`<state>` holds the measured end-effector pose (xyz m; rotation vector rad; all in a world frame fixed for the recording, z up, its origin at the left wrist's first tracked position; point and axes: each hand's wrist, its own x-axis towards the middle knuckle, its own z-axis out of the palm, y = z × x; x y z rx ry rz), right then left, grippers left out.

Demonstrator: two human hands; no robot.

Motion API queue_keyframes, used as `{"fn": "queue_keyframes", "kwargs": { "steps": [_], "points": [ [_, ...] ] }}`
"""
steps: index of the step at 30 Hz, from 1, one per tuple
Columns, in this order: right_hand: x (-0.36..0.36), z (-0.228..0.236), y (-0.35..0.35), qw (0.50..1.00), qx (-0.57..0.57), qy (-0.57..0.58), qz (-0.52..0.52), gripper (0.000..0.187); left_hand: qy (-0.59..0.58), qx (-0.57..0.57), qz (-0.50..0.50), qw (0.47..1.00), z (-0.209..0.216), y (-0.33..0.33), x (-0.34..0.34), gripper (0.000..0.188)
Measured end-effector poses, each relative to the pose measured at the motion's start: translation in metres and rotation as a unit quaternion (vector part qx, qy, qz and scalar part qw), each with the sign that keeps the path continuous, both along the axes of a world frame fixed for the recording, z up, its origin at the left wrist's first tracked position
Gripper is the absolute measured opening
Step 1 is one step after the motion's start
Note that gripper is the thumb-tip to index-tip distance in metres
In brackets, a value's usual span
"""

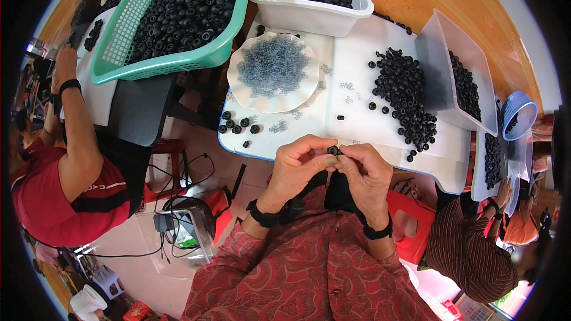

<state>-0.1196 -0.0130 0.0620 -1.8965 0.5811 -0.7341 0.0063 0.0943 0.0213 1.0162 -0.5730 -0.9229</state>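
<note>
My left hand (302, 163) and my right hand (367, 172) meet just off the near table edge, fingertips pinched together. Between them is a small black plastic part (334, 150), gripped from both sides; fingers cover much of it. Beyond them, a scallop-edged white plate (238, 89) carries a heap of small grey spring-like pieces (273, 65). Several round black plastic parts (244, 122) lie left of my hands on the white table (351, 125). On the right side spreads a pile of black rounded parts (399, 86), some showing holes.
A green basket (169, 70) full of black parts stands at the far left. At the back is a white tub (309, 15); a clear bin (461, 98) tilts at right. A co-worker's arm (77, 137) shows left, another person (470, 255) right. Cables (172, 226) hang beside a red stool.
</note>
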Motion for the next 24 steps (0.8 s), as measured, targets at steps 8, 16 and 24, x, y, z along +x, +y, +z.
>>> {"fn": "queue_keyframes", "kwargs": {
  "steps": [8,16,24],
  "points": [
    [0.0,0.012,0.002,0.998,-0.059,0.014,-0.004,0.015,0.206,-0.099,-0.025,0.973,-0.012,-0.002,-0.003,0.029],
    [0.0,0.013,0.009,1.0,-0.022,0.003,-0.008,0.014,0.329,-0.146,-0.039,0.932,-0.013,-0.003,-0.007,0.032],
    [0.001,0.013,0.011,1.0,-0.023,-0.003,-0.011,0.016,0.343,-0.156,-0.044,0.925,-0.015,-0.001,-0.006,0.032]
  ]
}}
